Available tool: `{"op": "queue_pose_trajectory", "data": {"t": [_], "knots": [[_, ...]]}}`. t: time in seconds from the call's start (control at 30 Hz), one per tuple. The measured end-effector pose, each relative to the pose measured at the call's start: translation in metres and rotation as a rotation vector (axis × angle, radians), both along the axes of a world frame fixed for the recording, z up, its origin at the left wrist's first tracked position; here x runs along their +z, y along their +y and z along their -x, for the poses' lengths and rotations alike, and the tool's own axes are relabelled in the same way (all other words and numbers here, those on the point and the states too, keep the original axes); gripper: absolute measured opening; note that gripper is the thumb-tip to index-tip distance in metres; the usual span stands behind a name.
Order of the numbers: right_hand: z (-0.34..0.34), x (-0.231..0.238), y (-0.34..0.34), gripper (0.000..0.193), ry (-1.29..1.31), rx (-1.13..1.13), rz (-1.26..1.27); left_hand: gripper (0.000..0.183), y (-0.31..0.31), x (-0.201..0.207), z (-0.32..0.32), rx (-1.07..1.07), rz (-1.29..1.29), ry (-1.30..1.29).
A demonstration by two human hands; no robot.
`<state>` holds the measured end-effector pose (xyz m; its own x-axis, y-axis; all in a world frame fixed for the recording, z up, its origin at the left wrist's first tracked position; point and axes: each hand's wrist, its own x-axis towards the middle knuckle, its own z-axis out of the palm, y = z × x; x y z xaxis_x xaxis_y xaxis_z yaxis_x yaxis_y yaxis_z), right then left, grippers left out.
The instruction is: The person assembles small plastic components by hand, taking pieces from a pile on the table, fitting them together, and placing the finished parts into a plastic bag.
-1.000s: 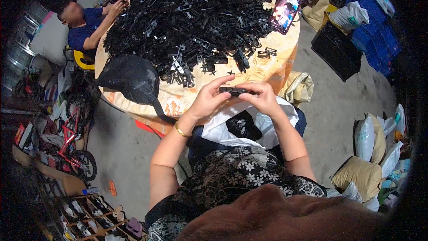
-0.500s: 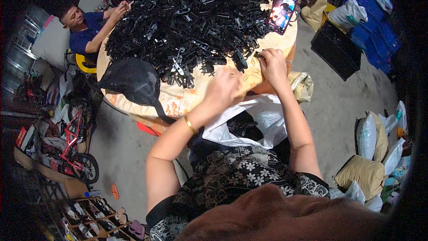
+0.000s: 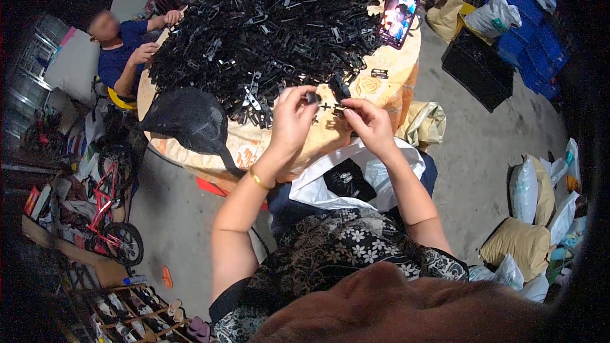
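Note:
A big heap of small black plastic clip-like parts [image 3: 254, 32] covers much of the round table [image 3: 391, 98], which has a patterned yellowish cloth. My left hand [image 3: 290, 122] is at the heap's near edge, thumb and fingers pinching a small black plastic part [image 3: 312, 98]. Close by on the right, my right hand [image 3: 370, 126] pinches another small black part [image 3: 338, 110] just above the cloth. Few details of either part show. A few loose black bits lie between my hands, and one black part [image 3: 379, 73] sits alone to the right.
An open white sack [image 3: 311, 184] with black parts inside rests on my lap. A black mesh cap [image 3: 184, 121] lies at the table's left edge; a lit phone [image 3: 399, 18] stands far right. Another person [image 3: 127, 51] sits across on the left. Crates and sacks stand at right.
My right hand has come left and nearer, toward my left hand. My left hand has moved slightly left. A single black part now lies on the cloth where my right hand was.

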<state>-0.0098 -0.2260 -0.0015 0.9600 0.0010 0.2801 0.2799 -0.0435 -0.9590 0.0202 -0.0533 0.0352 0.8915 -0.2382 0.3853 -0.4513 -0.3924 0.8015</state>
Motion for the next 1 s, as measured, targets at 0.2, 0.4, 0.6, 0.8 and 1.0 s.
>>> {"op": "queue_pose_trajectory", "data": {"t": [0.2,0.4,0.6,0.8,1.0], "knots": [[0.004,0.004,0.011,0.022,-0.197,-0.075,0.315,0.028,0.008,-0.027,0.022,-0.231,0.627,0.584],[0.012,0.013,0.019,0.014,-0.474,-0.16,0.567,0.038,0.008,-0.029,0.031,-0.264,0.582,0.598],[0.015,0.025,0.021,0.019,-0.33,-0.112,0.977,0.039,0.017,-0.045,0.027,-0.319,0.792,0.785],[-0.043,0.025,0.011,0.026,-0.338,-0.141,0.751,0.036,0.019,-0.038,0.017,-0.293,0.807,0.812],[-0.104,0.011,0.021,0.014,-0.729,-0.245,1.136,0.033,0.016,-0.038,0.016,-0.19,0.71,0.804]]}}
